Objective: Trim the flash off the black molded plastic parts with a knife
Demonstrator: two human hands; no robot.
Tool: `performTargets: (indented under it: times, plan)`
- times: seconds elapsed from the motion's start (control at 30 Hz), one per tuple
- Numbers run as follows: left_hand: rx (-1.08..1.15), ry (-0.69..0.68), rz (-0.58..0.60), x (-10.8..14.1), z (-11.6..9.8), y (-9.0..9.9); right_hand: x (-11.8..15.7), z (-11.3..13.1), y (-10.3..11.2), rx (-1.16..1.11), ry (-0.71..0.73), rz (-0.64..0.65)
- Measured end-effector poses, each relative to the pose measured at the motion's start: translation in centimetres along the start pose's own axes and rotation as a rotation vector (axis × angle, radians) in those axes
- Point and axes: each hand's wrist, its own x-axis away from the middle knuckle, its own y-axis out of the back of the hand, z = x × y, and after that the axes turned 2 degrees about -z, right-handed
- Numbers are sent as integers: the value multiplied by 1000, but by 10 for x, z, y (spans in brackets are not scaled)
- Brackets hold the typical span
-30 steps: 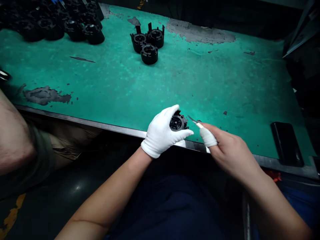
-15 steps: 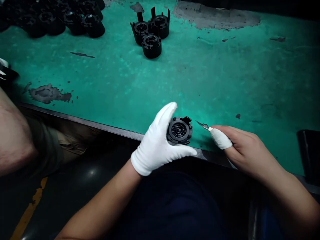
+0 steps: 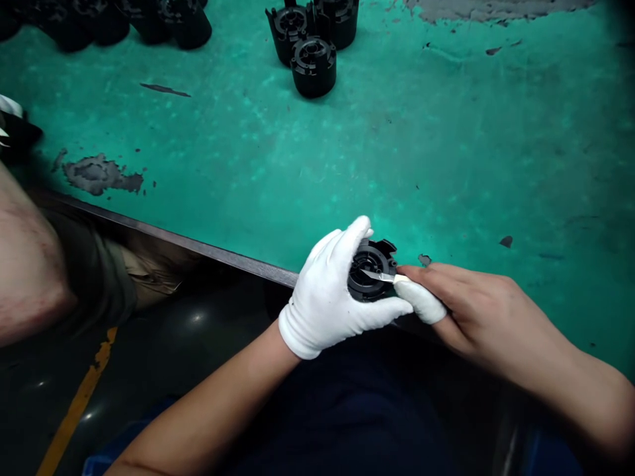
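Note:
My left hand [image 3: 330,291], in a white glove, curves round a black round plastic part [image 3: 367,291] at the front edge of the table. Its thumb lies along the near side and its fingers along the far left side. My right hand [image 3: 466,304] is bare apart from a white wrapping on the thumb. It grips a small pointed craft knife [image 3: 380,276] between thumb and forefinger. The blade lies over the ringed top face of the part; whether it touches the plastic I cannot tell. The knife's handle is hidden in my hand.
Three similar black parts [image 3: 313,69] stand together farther back on the green table [image 3: 223,152]. Several more black parts [image 3: 186,26] are grouped at the back left. Another person's arm [image 3: 27,258] reaches in at the left, with a gloved hand partly visible.
My right hand has brought the knife left, so its blade is now over the black part. My left hand has closed more round the part. The view has shifted slightly.

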Motion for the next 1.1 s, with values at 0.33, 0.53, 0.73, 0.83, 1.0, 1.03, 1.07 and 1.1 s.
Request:
performTargets:
  times: [0.33, 0.53, 0.73, 0.83, 1.0, 1.03, 1.07, 1.1]
  plan:
    - [-33, -46, -17, 1, 3, -2, -6, 7, -2, 94, -133, 9]
    - [-63, -29, -38, 2, 2, -4, -4, 10, 4, 33, -165, 15]
    - [-74, -49, -55, 3, 4, -4, -7, 13, 20, 159, -125, 100]
    - [-79, -52, -39, 3, 4, -4, -16, 14, 25, 233, -163, 140]
    - [-73, -52, -39, 3, 5, -4, -22, 12, 26, 239, -205, 160]
    - [-67, -55, -39, 2, 5, -3, -19, 11, 25, 188, -215, 158]
    - [-59, -58, -34, 2, 5, -3, -15, 11, 23, 129, -231, 152]
    - [-50, -60, -28, 2, 5, -3, -11, 12, 21, 68, -252, 142]
